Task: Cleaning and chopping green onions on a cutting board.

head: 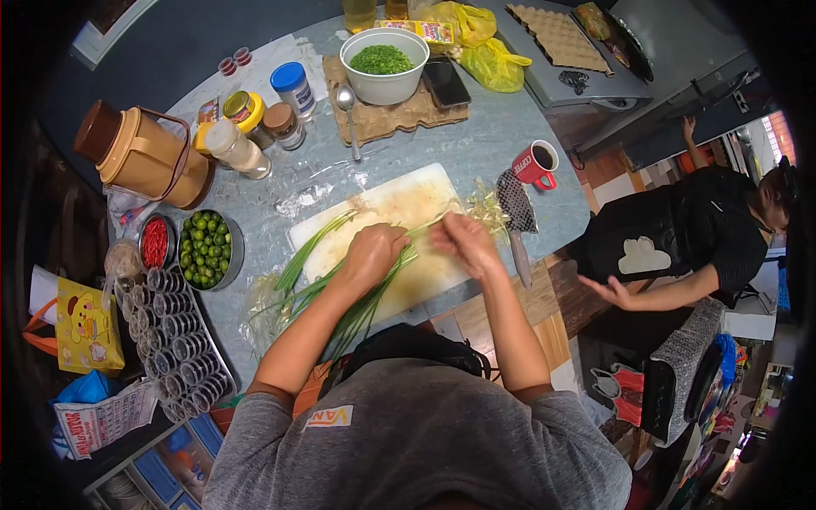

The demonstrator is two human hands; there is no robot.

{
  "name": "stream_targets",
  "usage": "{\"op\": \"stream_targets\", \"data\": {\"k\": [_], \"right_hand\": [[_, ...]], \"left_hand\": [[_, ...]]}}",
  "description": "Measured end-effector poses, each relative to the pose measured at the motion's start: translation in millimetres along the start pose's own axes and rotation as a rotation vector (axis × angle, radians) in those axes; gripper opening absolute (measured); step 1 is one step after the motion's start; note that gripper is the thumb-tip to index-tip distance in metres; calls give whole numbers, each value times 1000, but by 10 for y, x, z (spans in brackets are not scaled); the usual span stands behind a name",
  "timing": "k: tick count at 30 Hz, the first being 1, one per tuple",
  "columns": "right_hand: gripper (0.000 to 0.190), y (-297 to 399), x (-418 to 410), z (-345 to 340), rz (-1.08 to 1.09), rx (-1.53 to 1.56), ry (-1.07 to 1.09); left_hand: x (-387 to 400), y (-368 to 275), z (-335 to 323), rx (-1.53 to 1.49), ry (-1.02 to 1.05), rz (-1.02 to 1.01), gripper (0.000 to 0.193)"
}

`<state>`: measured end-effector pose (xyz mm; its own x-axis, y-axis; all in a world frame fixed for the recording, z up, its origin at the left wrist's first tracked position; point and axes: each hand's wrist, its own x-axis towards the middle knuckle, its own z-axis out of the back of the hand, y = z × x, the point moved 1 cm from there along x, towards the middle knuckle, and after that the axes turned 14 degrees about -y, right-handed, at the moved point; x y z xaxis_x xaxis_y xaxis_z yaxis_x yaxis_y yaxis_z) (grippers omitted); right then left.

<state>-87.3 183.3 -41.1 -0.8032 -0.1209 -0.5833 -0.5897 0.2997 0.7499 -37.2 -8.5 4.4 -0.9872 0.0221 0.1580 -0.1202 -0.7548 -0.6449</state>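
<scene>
My left hand [373, 254] is closed around long green spring onion stalks [376, 299] above the white cutting board [408, 185]. The stalks trail under my left forearm toward the table's front edge. At the pale root end of one stalk, the fingertips of my right hand [470, 245] pinch it; this hand is slightly blurred. More spring onions [312, 248] lie across the board's left side. Pale root trimmings [488, 210] are heaped off the board's right end, beside a cleaver with a dark, dimpled blade [517, 201] and grey handle.
A white tub of chopped greens [385, 83], spoon [349, 121] and phone [446, 83] stand at the back. A coffee mug [532, 164] is right. Left are a thermos [150, 156], jars [239, 150], calamansi [205, 245], chilies [155, 242] and lidded cups [178, 338]. Another person [676, 223] is at right.
</scene>
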Motion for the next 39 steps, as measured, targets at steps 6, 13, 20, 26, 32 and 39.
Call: {"op": "stream_targets", "data": {"k": [6, 13, 20, 26, 32, 39], "right_hand": [[28, -21, 6, -171, 36, -77, -62], [27, 192, 9, -90, 58, 139, -118], [26, 7, 4, -114, 172, -4, -75], [29, 95, 26, -66, 82, 218, -159], [23, 23, -2, -160, 188, -25, -158], [28, 111, 108, 38, 110, 212, -236]], "left_hand": [[79, -136, -184, 55, -139, -114, 16], [146, -217, -108, 17, -220, -129, 14], [187, -288, -175, -65, -274, -146, 18], [183, -319, -195, -26, -283, -81, 15], [222, -343, -224, -57, -345, -150, 16], [204, -314, -196, -47, -330, -136, 17]]}}
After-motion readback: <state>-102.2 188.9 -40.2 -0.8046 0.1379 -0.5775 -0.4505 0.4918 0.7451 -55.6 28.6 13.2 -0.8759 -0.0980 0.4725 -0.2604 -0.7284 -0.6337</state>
